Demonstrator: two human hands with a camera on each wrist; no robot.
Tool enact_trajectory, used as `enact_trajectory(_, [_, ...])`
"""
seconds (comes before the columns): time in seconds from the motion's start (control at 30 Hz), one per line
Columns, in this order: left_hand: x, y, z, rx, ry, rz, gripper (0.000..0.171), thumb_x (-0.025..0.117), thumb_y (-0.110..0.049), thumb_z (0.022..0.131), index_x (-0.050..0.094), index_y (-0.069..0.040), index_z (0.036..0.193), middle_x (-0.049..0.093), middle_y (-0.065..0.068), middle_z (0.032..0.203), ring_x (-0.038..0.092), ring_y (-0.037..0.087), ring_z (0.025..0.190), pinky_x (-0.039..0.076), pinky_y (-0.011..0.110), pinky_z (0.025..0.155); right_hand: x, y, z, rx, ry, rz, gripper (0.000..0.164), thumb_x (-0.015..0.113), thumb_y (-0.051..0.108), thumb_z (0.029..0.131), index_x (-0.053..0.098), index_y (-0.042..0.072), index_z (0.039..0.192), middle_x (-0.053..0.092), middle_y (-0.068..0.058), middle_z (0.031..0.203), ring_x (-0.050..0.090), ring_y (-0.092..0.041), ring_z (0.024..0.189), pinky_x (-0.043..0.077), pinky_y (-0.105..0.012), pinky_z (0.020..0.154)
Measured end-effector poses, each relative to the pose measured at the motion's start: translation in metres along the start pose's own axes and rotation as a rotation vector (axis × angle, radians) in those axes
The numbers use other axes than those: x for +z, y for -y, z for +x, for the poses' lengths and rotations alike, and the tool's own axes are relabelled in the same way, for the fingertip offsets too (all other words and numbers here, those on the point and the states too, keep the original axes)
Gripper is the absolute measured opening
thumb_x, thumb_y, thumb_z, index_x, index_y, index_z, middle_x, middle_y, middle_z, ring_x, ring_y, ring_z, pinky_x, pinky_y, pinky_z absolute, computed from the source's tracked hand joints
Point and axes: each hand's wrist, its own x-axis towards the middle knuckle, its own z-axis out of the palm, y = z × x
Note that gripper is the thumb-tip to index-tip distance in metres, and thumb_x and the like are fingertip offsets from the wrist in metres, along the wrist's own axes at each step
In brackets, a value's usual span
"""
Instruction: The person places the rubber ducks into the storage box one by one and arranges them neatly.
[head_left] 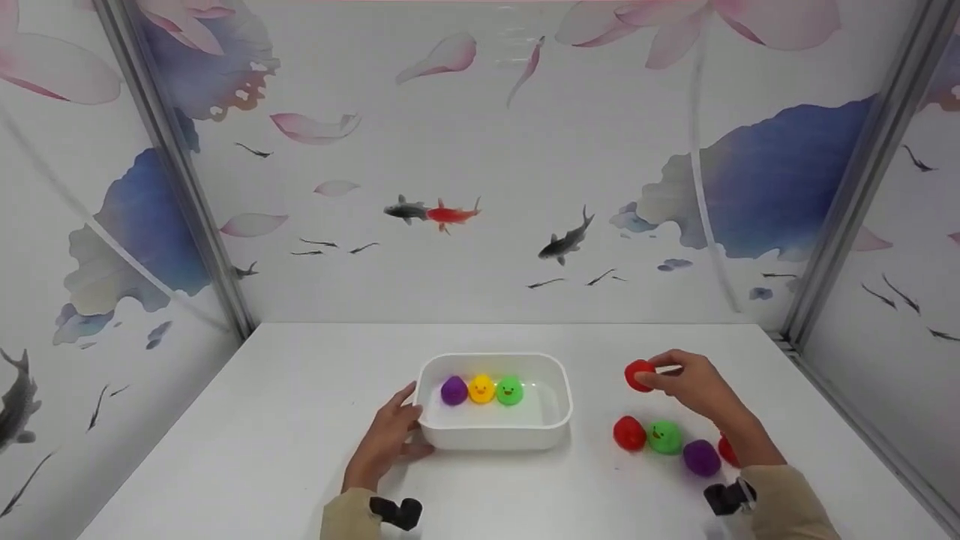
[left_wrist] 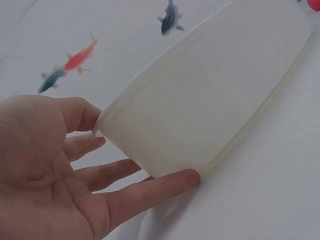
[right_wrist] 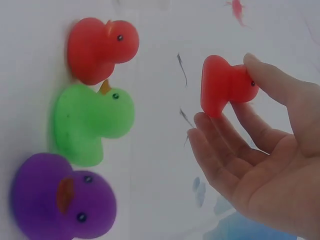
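Note:
My left hand (head_left: pixel 386 442) holds the left end of a white plastic tub (head_left: pixel 495 439), the thumb at its rim and fingers (left_wrist: pixel 150 192) against the wall and lower edge. In the tub sit a purple duck (head_left: pixel 454 391), a yellow duck (head_left: pixel 481 389) and a green duck (head_left: pixel 510 391) in a row. My right hand (head_left: pixel 694 382) pinches a red rubber duck (right_wrist: pixel 220 85) between thumb and fingertips, to the right of the tub. Closer to me stand another red duck (right_wrist: pixel 92 50), a green duck (right_wrist: pixel 85 125) and a purple duck (right_wrist: pixel 55 200).
One more red duck (head_left: pixel 727 450) is partly hidden by my right forearm. The white tabletop (head_left: pixel 285 420) meets a back wall (head_left: pixel 480 292) painted with fish and petals. Side walls with metal posts (head_left: pixel 840 172) stand left and right.

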Motion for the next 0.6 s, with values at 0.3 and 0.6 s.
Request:
enact_trajectory(0.3, [-0.001,0.0,0.002,-0.005,0.005,-0.023,0.061,0.043,-0.021,0.105,0.02,-0.014,0.161,0.038,0.03,0.155,0.049,0.046,0.136,0.061,0.048,0.09,0.014,0.04,0.015,-0.036,-0.006,0.019,0.065,0.073,0.047,0.088,0.055,0.004,0.134,0.059,-0.021,0.132,0.061,-0.035,0.116,0.06,-0.042,0.094])
enact_trajectory(0.6, [-0.001,0.002,0.0,0.014,0.026,-0.033,0.062,0.042,-0.02,0.105,0.018,-0.011,0.161,0.038,0.031,0.154,0.049,0.047,0.136,0.06,0.05,0.092,0.034,0.051,0.026,-0.039,0.018,0.065,0.061,0.074,0.043,0.089,0.057,0.006,0.134,0.059,-0.018,0.135,0.062,-0.036,0.118,0.06,-0.039,0.094])
